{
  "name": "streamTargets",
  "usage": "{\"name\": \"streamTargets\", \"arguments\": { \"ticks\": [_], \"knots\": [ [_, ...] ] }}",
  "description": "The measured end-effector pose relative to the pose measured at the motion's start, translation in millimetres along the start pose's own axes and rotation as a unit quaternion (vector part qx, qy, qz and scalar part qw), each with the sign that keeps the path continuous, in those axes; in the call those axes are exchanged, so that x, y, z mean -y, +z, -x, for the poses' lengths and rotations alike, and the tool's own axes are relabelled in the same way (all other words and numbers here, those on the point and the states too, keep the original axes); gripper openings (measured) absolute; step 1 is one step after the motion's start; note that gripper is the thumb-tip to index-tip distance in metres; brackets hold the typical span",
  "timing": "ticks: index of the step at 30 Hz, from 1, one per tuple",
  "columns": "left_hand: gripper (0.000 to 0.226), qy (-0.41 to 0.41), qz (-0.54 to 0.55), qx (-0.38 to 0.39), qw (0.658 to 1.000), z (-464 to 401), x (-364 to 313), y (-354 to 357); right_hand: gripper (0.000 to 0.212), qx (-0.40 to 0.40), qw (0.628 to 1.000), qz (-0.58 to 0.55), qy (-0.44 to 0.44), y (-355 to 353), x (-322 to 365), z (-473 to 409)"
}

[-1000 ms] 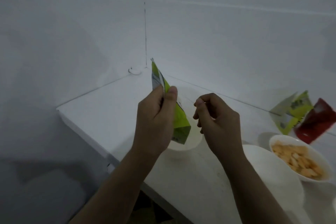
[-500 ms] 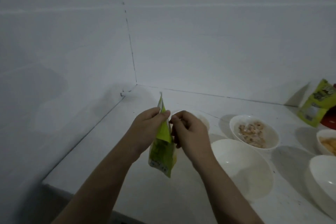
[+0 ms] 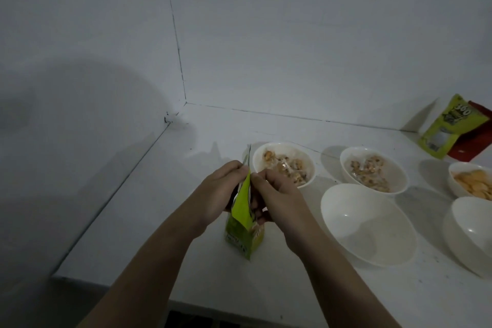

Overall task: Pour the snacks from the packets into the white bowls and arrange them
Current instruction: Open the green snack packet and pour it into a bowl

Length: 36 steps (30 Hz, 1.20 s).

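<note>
A green snack packet (image 3: 243, 224) hangs upright just above the white counter, pinched at its top edge between both hands. My left hand (image 3: 221, 189) grips its left side and my right hand (image 3: 277, 194) grips its right side. Behind them a small white bowl (image 3: 282, 148) holds brown and white snacks. A second small bowl (image 3: 372, 169) to the right holds the same kind. A big empty white bowl (image 3: 368, 224) sits right of my right wrist. Another empty big bowl (image 3: 471, 231) and a small bowl of orange chips (image 3: 470, 181) are at the right edge.
A green packet (image 3: 450, 126) and a red packet (image 3: 471, 141) lean against the back wall at the far right. White walls meet in a corner (image 3: 185, 100) behind the counter. The counter's front edge (image 3: 111, 281) runs below my forearms.
The view has swung right and down, bringing more bowls into sight. My right hand, apart from the packet a second ago, now grips its top together with my left.
</note>
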<state>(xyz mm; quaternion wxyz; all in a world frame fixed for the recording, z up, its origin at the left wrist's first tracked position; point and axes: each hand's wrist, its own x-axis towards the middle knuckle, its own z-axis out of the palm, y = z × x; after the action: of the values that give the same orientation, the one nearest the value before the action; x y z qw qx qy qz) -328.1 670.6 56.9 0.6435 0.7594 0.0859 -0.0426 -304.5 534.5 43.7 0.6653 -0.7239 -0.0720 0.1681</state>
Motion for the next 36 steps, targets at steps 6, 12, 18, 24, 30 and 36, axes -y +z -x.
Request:
{"name": "streamTargets", "arguments": {
  "ticks": [6,12,18,24,30,36],
  "knots": [
    [0.041,-0.002,0.07,0.061,0.996,4.2,3.7,-4.9,0.049,0.0,0.998,0.056,0.004,5.1,5.3,5.1],
    [0.035,0.073,0.044,0.041,0.995,6.6,8.7,-7.3,0.039,0.016,0.986,0.156,-0.058,4.9,19.7,9.7],
    [0.029,0.148,0.023,-0.007,0.989,10.2,13.1,0.2,0.038,0.008,0.97,0.226,-0.085,2.0,26.1,8.6],
    [0.036,0.181,0.025,-0.079,0.98,17.3,12.6,12.8,0.038,0.027,0.958,0.268,-0.103,-1.4,31.0,12.3],
    [0.038,0.205,-0.04,-0.095,0.973,17.9,11.3,9.3,0.023,0.063,0.977,0.201,-0.034,-3.6,37.7,19.2],
    [0.029,0.196,-0.147,-0.044,0.968,20.5,10.2,-0.8,0.021,0.083,0.969,0.231,-0.027,-6.9,37.2,23.5]
  ]
}}
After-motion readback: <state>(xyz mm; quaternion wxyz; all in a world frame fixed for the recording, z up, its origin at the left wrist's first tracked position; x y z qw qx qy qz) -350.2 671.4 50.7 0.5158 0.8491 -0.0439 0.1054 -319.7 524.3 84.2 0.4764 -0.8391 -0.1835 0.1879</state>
